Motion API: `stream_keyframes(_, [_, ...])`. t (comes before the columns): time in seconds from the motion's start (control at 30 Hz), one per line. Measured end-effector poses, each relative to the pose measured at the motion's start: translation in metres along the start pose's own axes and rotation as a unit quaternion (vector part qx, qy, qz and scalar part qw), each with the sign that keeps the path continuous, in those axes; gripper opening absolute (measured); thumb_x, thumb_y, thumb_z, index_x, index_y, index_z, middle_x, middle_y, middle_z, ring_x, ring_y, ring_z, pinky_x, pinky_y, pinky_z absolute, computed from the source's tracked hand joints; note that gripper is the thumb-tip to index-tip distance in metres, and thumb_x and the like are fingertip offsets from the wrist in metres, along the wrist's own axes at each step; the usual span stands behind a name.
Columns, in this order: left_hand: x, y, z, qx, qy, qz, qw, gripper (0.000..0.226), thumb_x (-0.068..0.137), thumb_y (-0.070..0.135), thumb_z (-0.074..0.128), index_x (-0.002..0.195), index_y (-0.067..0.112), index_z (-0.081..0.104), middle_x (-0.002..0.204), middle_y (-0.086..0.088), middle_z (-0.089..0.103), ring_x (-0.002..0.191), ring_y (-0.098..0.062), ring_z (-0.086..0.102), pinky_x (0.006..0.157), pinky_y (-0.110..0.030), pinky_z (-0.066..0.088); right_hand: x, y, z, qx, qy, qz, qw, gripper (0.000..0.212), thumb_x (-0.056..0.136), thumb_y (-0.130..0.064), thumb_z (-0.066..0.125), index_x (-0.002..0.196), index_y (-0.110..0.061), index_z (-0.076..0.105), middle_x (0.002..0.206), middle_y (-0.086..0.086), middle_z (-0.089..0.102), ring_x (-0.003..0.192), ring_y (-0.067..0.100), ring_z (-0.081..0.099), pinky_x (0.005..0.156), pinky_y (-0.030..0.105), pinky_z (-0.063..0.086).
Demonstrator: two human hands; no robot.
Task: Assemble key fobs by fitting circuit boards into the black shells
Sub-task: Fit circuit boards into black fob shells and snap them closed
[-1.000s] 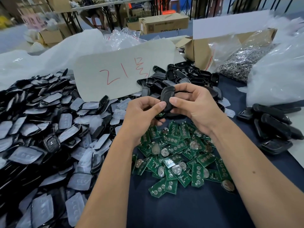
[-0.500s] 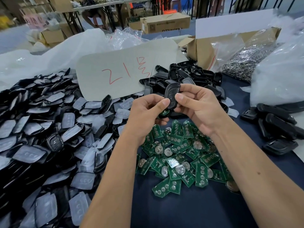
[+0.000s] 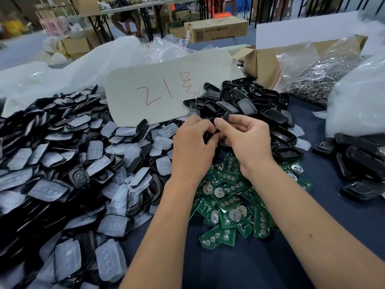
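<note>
Above countless green boards (image 3: pixel 229 203), left hand (image 3: pixel 192 151) and right hand (image 3: pixel 248 142) pinch one black shell (image 3: pixel 224 117).

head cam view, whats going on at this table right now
A person is assembling key fobs. Both hands, the left hand and right hand, grip one black shell held above a heap of green circuit boards on the dark blue table. More empty shells are heaped just beyond the hands. A big pile of clear button pads and black parts lies to the left, and a few black pieces sit to the right. Whether a board already sits in the held shell cannot be told.
</note>
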State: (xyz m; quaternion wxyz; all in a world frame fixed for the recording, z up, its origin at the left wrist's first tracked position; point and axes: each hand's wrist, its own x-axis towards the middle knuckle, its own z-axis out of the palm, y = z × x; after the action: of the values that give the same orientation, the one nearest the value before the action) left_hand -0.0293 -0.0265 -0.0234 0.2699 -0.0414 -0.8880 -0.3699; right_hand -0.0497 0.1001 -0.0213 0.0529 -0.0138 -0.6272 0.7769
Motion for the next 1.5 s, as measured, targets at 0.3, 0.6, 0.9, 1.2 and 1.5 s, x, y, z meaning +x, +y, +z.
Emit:
stream_keyframes(0.3, [0.002, 0.006, -0.008, -0.351, 0.006, -0.214, 0.912, 0.028, 0.101, -0.001, 0.056, 0.103, 0.023, 0.072, 0.101, -0.012, 0.072, 0.070, -0.030, 0.078, 0.071, -0.045, 0.066, 0.012, -0.010, -0.023, 0.227, -0.103, 0.151, 0.957, 0.023, 0.090, -0.021, 0.073, 0.104, -0.002, 0.075, 0.106, 0.017, 0.078, 0.098, 0.025, 0.076, 0.082, 0.032, 0.063])
stream_keyframes(0.6, [0.004, -0.001, -0.010, -0.423, 0.036, -0.263, 0.866, 0.037, 0.094, -0.003, 0.067, 0.117, 0.025, 0.056, 0.091, -0.010, 0.065, 0.069, -0.025, 0.078, 0.063, -0.034, 0.063, 0.010, -0.012, -0.024, 0.182, -0.162, 0.134, 0.960, 0.037, 0.084, -0.023, 0.072, 0.115, -0.003, 0.072, 0.103, 0.009, 0.076, 0.088, 0.015, 0.070, 0.085, 0.029, 0.060])
stream_keyframes(0.9, [0.003, 0.000, -0.010, -0.389, 0.036, -0.256, 0.884, 0.036, 0.095, 0.002, 0.067, 0.119, 0.026, 0.057, 0.101, -0.016, 0.068, 0.071, -0.030, 0.078, 0.066, -0.032, 0.064, 0.010, -0.010, -0.025, 0.178, -0.186, 0.117, 0.959, 0.035, 0.085, -0.020, 0.071, 0.116, -0.005, 0.073, 0.102, 0.007, 0.076, 0.089, 0.013, 0.071, 0.085, 0.028, 0.060])
stream_keyframes(1.2, [0.004, 0.005, -0.020, -0.439, -0.065, -0.302, 0.844, 0.026, 0.098, -0.005, 0.053, 0.088, 0.001, 0.076, 0.089, -0.021, 0.069, 0.067, -0.026, 0.069, 0.059, -0.024, 0.058, 0.011, -0.009, -0.030, 0.155, -0.251, 0.060, 0.954, 0.033, 0.094, -0.017, 0.065, 0.125, -0.011, 0.072, 0.109, 0.008, 0.068, 0.074, 0.008, 0.053, 0.053, 0.015, 0.041])
stream_keyframes(1.5, [0.004, 0.005, -0.023, -0.476, -0.107, -0.301, 0.819, 0.011, 0.098, 0.004, 0.065, 0.095, -0.003, 0.072, 0.103, -0.022, 0.060, 0.091, -0.037, 0.053, 0.062, -0.024, 0.059, 0.008, -0.009, -0.027, 0.202, -0.275, 0.072, 0.937, 0.033, 0.093, -0.011, 0.062, 0.125, -0.007, 0.070, 0.109, 0.013, 0.067, 0.072, 0.007, 0.058, 0.051, 0.013, 0.047])
